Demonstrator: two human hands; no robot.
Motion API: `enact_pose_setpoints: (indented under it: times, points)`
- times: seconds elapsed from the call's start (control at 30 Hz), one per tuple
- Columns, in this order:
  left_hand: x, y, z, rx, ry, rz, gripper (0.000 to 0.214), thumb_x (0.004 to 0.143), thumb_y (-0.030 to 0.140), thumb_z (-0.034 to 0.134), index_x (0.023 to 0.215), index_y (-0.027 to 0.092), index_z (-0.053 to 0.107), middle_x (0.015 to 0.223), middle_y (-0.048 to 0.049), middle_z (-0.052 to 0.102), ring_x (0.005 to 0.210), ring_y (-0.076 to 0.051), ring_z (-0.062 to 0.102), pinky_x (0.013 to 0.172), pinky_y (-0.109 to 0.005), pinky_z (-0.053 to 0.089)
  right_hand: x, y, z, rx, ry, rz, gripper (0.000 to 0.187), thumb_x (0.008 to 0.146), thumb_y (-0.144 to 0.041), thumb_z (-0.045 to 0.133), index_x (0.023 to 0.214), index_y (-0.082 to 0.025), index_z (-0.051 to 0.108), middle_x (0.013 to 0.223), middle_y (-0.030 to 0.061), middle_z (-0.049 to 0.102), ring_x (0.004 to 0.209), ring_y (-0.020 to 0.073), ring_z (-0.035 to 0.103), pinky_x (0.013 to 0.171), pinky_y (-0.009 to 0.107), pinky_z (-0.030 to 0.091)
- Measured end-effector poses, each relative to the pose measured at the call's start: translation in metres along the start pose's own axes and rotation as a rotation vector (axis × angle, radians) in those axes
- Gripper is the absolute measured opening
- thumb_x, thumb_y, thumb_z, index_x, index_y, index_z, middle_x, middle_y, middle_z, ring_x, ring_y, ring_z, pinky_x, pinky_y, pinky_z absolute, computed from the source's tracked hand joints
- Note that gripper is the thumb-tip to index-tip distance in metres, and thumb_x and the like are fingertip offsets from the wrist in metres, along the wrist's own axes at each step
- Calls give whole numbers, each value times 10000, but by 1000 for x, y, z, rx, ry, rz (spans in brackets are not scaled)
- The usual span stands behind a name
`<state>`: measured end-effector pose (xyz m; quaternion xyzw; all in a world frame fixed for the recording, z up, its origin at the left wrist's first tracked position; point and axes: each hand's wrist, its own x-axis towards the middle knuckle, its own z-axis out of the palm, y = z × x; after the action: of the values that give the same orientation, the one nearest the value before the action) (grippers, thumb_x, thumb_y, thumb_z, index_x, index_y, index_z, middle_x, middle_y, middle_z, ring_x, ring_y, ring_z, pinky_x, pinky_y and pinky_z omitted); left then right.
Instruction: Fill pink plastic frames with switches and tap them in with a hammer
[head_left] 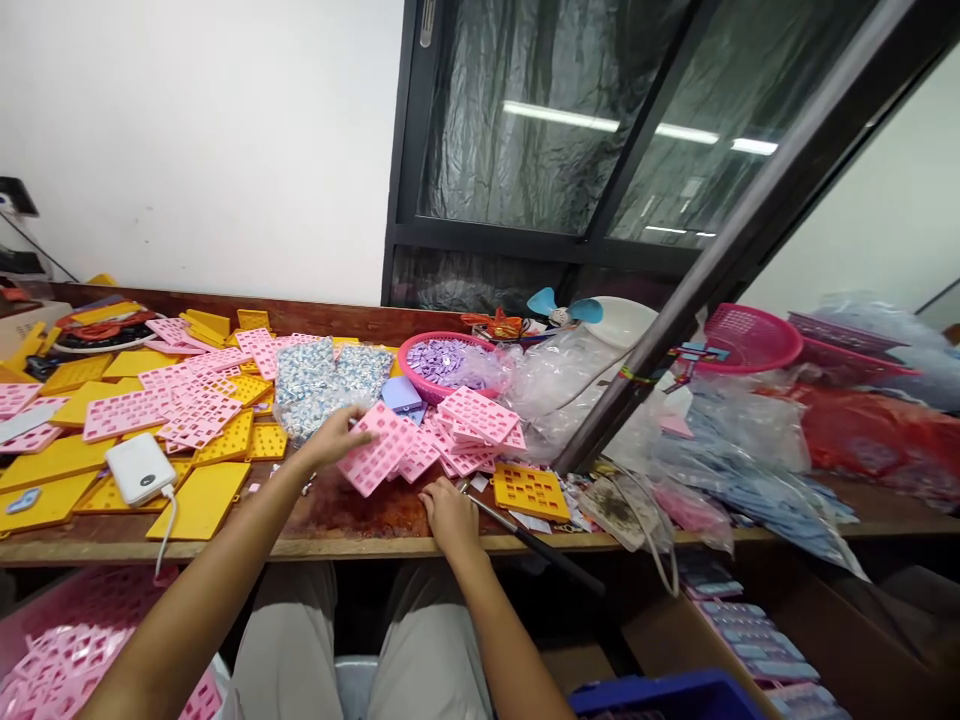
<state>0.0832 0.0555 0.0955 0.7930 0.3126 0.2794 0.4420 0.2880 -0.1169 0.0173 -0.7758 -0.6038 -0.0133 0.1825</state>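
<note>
My left hand is closed on the left edge of a pink plate with rows of square holes, held tilted above the wooden table. More pink plates are piled to its right. My right hand lies on the table near the front edge, fingers loosely spread and slightly bent. Beside it rests a thin metal rod with a black handle, jutting over the edge; whether the hand touches it is unclear. A yellow plate with holes lies to the right of that hand.
Clear bags of small blue-and-white pieces sit behind my left hand, beside a pink basket of purple pieces. Yellow plates and a white power bank cover the left. A slanted metal post rises at right, near plastic bags.
</note>
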Motion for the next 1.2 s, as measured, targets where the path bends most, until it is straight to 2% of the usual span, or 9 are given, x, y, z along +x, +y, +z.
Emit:
enact_pose_setpoints:
  times: [0.17, 0.27, 0.43, 0.6, 0.73, 0.83, 0.93, 1.07, 1.2]
  points:
    - [52, 6, 42, -133, 305, -124, 393, 924, 375, 610, 1213, 123, 525, 1212, -178, 641, 993, -255, 682, 837, -402, 574, -10, 4, -9, 85, 21, -28, 185, 995, -273, 532, 907, -223, 687, 1009, 52, 692, 806, 197, 677, 744, 292, 483]
    - [46, 4, 67, -80, 376, -106, 511, 859, 297, 687, 1294, 106, 501, 1341, -217, 551, 1244, -318, 558, 1051, -474, 464, -22, 36, -31, 162, 88, -34, 275, 1007, -360, 454, 915, -243, 685, 1002, 61, 719, 891, 228, 686, 805, 318, 512]
    - [-39, -5, 77, 60, 278, 181, 494, 871, 313, 680, 1327, 185, 540, 1345, -147, 563, 1303, -286, 501, 1142, -441, 375, -12, 140, -82, 162, 287, 233, 400, 913, -496, 459, 962, -192, 715, 844, 143, 743, 717, 304, 677, 687, 416, 508]
    - [-135, -31, 25, 223, 386, 132, 263, 970, 396, 554, 1154, 232, 648, 1164, -107, 660, 1093, -252, 614, 968, -388, 480, 14, 181, -99, 5, 443, 283, 364, 850, -407, 513, 970, -148, 739, 908, 205, 735, 797, 352, 652, 738, 466, 468]
    - [-200, -61, -44, 329, 689, -79, 320, 942, 489, 567, 1040, 207, 682, 1023, -71, 698, 869, -229, 640, 789, -349, 498, 7, 102, -63, 119, 520, 71, 343, 962, -422, 453, 975, -206, 719, 998, 169, 721, 878, 315, 648, 820, 445, 488]
    - [-249, -77, -89, 454, 878, -166, 381, 902, 545, 577, 1021, 202, 694, 983, -56, 707, 824, -222, 638, 788, -335, 493, 6, 6, -19, 420, 144, -343, 218, 988, -344, 525, 999, -243, 718, 1010, 87, 732, 921, 258, 668, 867, 389, 507]
    - [-307, -99, -125, 562, 975, -265, 409, 865, 572, 571, 1008, 211, 698, 1024, -67, 726, 910, -244, 660, 862, -340, 499, 26, -77, 18, 452, -31, -504, 134, 971, -267, 596, 995, -247, 726, 1020, 31, 741, 943, 187, 677, 878, 289, 498]
    - [-400, -160, -159, 700, 921, -618, 472, 776, 620, 552, 994, 227, 695, 1013, -100, 746, 859, -299, 694, 777, -380, 534, 62, -133, 45, 408, -119, -572, 92, 922, -217, 669, 960, -230, 752, 985, 34, 746, 933, 190, 674, 841, 269, 475]
    - [-468, -212, -156, 735, 715, -804, 485, 638, 636, 567, 857, 226, 708, 973, -126, 773, 888, -348, 729, 783, -389, 559, 80, -150, 58, 355, -166, -596, 73, 900, -234, 703, 905, -238, 775, 932, 38, 727, 879, 196, 659, 781, 264, 455]
